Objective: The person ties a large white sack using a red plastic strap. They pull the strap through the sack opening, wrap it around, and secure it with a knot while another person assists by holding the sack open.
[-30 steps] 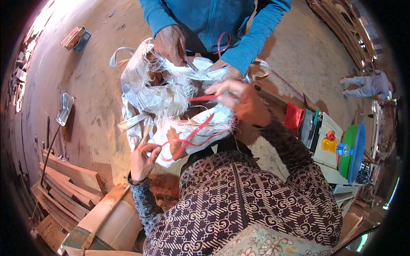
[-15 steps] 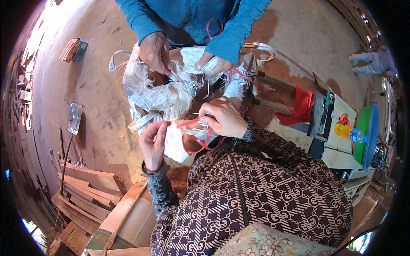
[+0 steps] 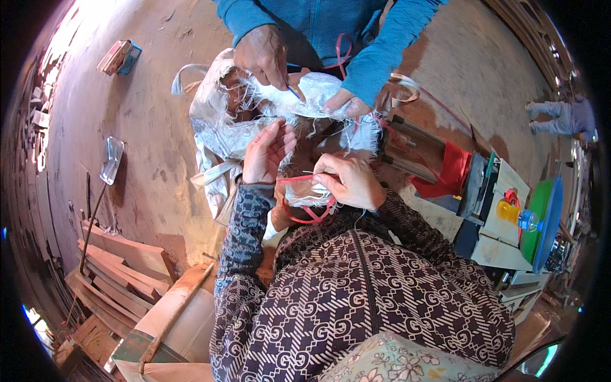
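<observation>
A large white woven sack [image 3: 219, 137] with frayed edges lies in front of me, between me and a person in blue. My right hand [image 3: 350, 181] is closed, thumb and fingers pinching a red strap [image 3: 299, 179] by the sack's near edge. The strap hangs in a loop below my fingers, with loose white threads around it. My left hand [image 3: 268, 154] is raised over the sack with fingers lightly curled and apart, holding nothing. Across from me, the other person's hand [image 3: 262, 56] grips a thin tool [image 3: 296, 94], while their other hand [image 3: 345, 103] presses the frayed fabric.
Wooden boards [image 3: 127, 267] lie stacked at the lower left, near a stick [image 3: 175, 318]. A clear plastic container [image 3: 112, 159] and a small box [image 3: 121, 57] sit on the floor at left. At right are red cloth [image 3: 450, 172], a bottle [image 3: 519, 216] and round basins [image 3: 541, 223].
My left hand has moved up and right, from beside the red strap to over the sack. My right hand keeps its pinch. The other person's hands have shifted along the frayed edge.
</observation>
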`<state>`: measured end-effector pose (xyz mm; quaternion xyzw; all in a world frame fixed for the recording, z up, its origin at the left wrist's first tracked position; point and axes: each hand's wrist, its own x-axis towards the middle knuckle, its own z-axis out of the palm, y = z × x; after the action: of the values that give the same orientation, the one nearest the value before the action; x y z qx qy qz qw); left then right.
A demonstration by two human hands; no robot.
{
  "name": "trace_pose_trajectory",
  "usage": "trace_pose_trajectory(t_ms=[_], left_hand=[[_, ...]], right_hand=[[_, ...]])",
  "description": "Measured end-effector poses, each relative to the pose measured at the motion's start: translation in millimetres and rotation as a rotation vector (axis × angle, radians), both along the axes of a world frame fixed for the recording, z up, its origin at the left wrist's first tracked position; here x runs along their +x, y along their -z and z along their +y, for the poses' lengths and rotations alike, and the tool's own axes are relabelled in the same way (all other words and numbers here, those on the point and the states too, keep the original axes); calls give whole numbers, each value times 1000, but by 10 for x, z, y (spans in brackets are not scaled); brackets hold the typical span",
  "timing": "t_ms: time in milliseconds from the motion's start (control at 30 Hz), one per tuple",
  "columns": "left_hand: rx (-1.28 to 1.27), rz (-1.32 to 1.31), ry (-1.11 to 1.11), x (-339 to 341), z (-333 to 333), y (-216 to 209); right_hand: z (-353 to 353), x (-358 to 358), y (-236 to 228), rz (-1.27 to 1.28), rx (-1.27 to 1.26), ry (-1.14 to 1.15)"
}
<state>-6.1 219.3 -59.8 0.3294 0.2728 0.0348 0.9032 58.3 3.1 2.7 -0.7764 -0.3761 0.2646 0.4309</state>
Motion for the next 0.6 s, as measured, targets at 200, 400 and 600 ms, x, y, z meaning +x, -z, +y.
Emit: trace_pose_trajectory(t_ms=[200, 400, 600], left_hand=[[-186, 42, -32, 277, -71, 126], [-166, 28, -101, 779, -56, -1], [-190, -110, -86, 922, 44, 251]], right_hand=[[26, -40, -33, -15, -40, 13], [39, -31, 8, -151, 17, -41], [16, -16, 45, -253, 52, -89]])
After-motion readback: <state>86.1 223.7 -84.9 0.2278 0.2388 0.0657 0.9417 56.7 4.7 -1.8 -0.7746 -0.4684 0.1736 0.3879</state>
